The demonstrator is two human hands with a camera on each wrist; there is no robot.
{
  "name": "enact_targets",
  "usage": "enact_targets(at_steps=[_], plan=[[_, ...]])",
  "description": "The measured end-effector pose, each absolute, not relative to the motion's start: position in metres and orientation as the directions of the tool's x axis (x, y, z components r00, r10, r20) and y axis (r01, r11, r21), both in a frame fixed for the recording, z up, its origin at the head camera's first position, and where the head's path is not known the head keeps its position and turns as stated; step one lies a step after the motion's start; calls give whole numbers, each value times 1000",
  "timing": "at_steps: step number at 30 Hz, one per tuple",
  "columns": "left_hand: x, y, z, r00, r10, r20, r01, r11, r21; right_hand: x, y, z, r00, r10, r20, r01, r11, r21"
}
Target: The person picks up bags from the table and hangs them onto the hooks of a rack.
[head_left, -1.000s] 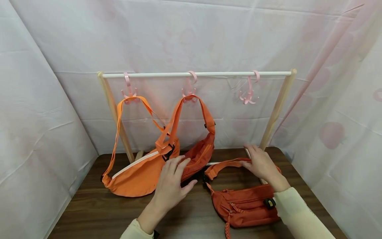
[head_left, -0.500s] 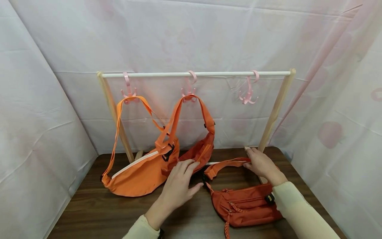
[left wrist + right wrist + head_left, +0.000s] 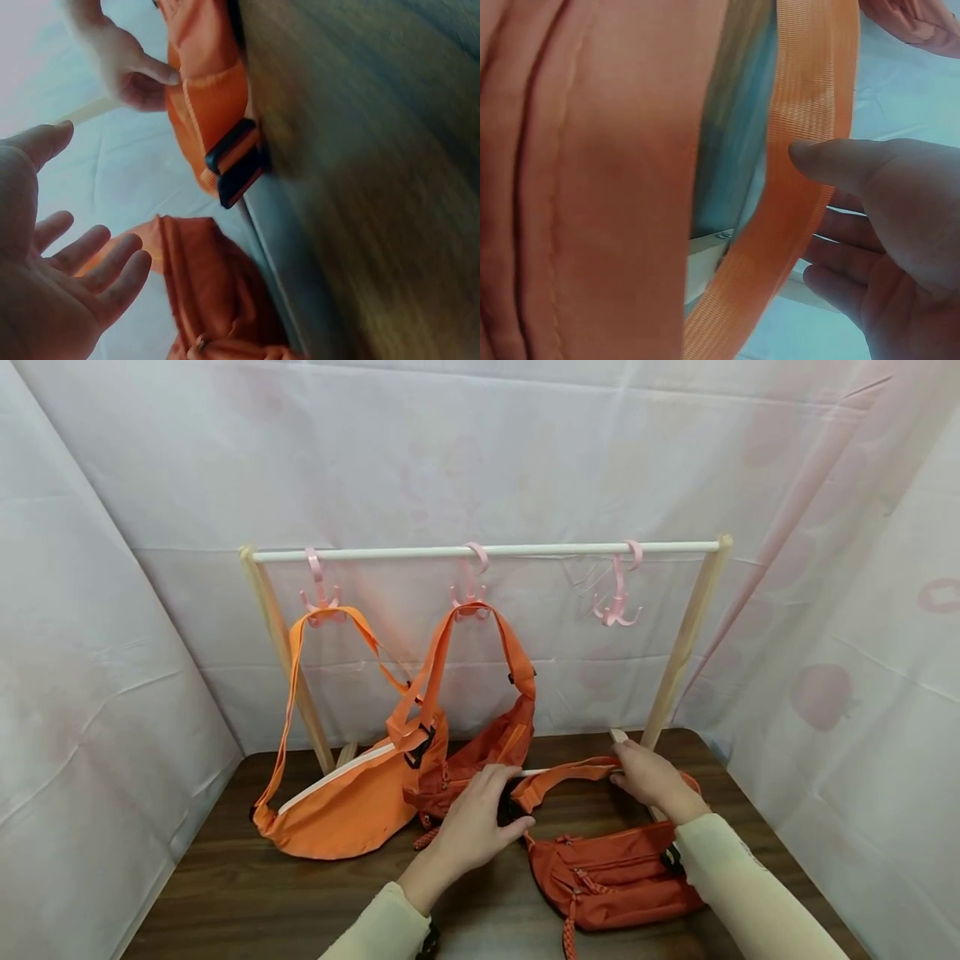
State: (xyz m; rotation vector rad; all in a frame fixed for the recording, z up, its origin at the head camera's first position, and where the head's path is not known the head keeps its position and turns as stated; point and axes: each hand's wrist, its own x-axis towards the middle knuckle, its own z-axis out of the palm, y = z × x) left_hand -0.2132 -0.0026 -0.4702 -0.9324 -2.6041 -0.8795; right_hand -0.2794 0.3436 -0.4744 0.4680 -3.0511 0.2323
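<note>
A rust-red waist bag (image 3: 615,877) with zips and a braided pull lies at the right front. My right hand (image 3: 656,781) pinches its orange strap (image 3: 802,127), thumb on one face and fingers behind, as the right wrist view shows. My left hand (image 3: 480,822) reaches toward the strap's left end, fingers spread and holding nothing. In the left wrist view the black buckle (image 3: 236,161) stands out beyond the fingertips. Behind the left hand, a second rust-red waist bag (image 3: 491,752) hangs by its strap, its lower part partly hidden. A bright orange bag (image 3: 337,814) hangs at the left.
A white rail (image 3: 555,550) on wooden legs spans the back. From it hang a left pink hook (image 3: 318,593), a middle pink hook (image 3: 470,585) and a right pink hook (image 3: 617,597). The dark wooden table (image 3: 225,893) is enclosed by pale printed cloth (image 3: 150,460).
My left hand has moved right, from in front of the middle bag toward the strap's buckle end. My right hand has closed on the strap. The head view has shifted slightly.
</note>
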Motion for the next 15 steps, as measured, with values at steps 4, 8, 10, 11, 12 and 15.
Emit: enact_targets(at_steps=[4, 8, 10, 11, 12, 15], plan=[[-215, 1, -478, -783, 500, 369, 621, 615, 485, -283, 343, -481, -949, -305, 79, -313, 941, -130], [-214, 3, -481, -784, 507, 359, 621, 618, 482, -285, 343, -487, -944, -315, 95, -324, 939, -111], [-213, 4, -481, -785, 508, 356, 619, 618, 484, -285, 343, -489, -941, -322, 107, -332, 938, -98], [-213, 4, -481, -785, 507, 356, 619, 620, 481, -285, 343, -491, -939, -324, 113, -334, 938, -93], [-213, 5, -481, -785, 507, 356, 619, 621, 481, -285, 343, -492, -934, -335, 121, -346, 935, -82], [-213, 6, -481, -784, 508, 356, 620, 622, 478, -286, 343, -495, -921, -358, 155, -369, 928, -51]])
